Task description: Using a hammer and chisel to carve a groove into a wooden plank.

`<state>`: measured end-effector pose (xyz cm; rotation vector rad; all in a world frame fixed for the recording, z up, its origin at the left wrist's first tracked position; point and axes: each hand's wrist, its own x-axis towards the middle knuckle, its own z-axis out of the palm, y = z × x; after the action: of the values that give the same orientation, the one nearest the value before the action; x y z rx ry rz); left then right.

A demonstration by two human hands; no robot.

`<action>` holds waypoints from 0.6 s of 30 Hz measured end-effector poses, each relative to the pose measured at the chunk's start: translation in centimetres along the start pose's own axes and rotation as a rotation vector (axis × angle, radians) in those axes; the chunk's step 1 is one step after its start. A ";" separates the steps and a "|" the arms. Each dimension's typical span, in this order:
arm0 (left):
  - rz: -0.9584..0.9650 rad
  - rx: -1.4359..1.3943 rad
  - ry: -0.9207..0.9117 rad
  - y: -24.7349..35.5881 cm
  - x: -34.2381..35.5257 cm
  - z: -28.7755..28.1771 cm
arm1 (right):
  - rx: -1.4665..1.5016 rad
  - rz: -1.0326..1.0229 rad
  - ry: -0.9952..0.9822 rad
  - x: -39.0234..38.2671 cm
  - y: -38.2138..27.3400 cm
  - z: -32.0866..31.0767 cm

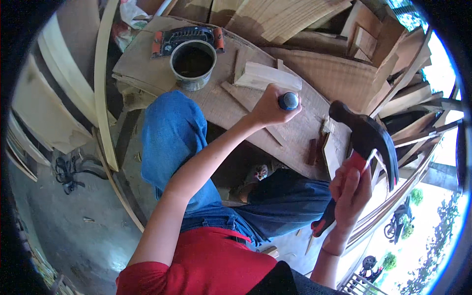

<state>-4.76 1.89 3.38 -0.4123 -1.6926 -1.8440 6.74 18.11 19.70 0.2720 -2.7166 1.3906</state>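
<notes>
While leaving open bench (138, 58) left of the bucket (191, 82), clenches a blue-handled tool (288, 101) in the left hand (269, 105), end-on, with lower part hidden by the fist. Near the bench's right edge, grips a hammer (373, 140) in a closed right hand (350, 191), with handle slanting toward the lap (287, 201) and face pointing leftward and away.

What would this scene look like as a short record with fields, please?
Left grip: closed around a blue tool, rounded end up, lower part hidden
Right grip: holding a hammer, black head, red-and-black handle
Work surface: wooden board
On board: pale wood block; round tub, dark inside
Surroundings: stacked planks, far side; curved strip, left
</notes>
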 end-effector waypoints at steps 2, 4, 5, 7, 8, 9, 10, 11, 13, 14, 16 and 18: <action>-0.093 -0.015 -0.067 -0.5 0.3 -0.3 | 0.095 0.091 -0.012 0.2 0.1 0.0; -0.155 -0.063 -0.037 -0.7 0.6 -0.4 | 0.063 0.104 -0.046 0.2 1.2 -0.3; -0.219 -0.100 0.005 -0.8 0.8 -0.6 | 0.067 0.136 -0.043 0.1 1.5 -0.2; -0.332 -0.232 0.095 -0.7 1.2 -1.3 | 0.044 0.058 -0.075 0.0 2.4 0.0; -0.390 -0.270 0.125 -1.2 1.1 -1.6 | 0.042 0.079 -0.077 0.0 2.9 -0.1; -0.449 -0.307 0.152 -1.3 1.2 -2.0 | 0.040 0.101 -0.077 0.0 3.4 -0.2; -0.449 -0.304 0.132 -1.5 1.3 -2.1 | 0.021 0.143 -0.097 0.0 3.7 -0.2; -0.468 -0.384 0.151 -1.5 1.5 -2.2 | 0.004 0.186 -0.117 0.3 4.1 -0.1; -0.493 -0.453 0.144 -1.6 1.7 -2.5 | -0.138 0.083 -0.032 0.9 7.5 1.0; -0.512 -0.495 0.219 -1.7 1.9 -2.6 | -0.153 0.068 -0.014 1.6 8.4 1.6; -0.476 -0.584 0.265 -2.1 1.7 -3.9 | -0.182 0.045 0.012 3.4 10.4 3.6; -0.458 -0.575 0.318 -1.3 1.3 -5.0 | -0.242 -0.055 0.085 5.4 14.7 6.6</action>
<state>-5.73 -3.26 2.37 0.0662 -1.0796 -2.5725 -1.35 20.53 4.98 0.2608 -2.7476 1.0224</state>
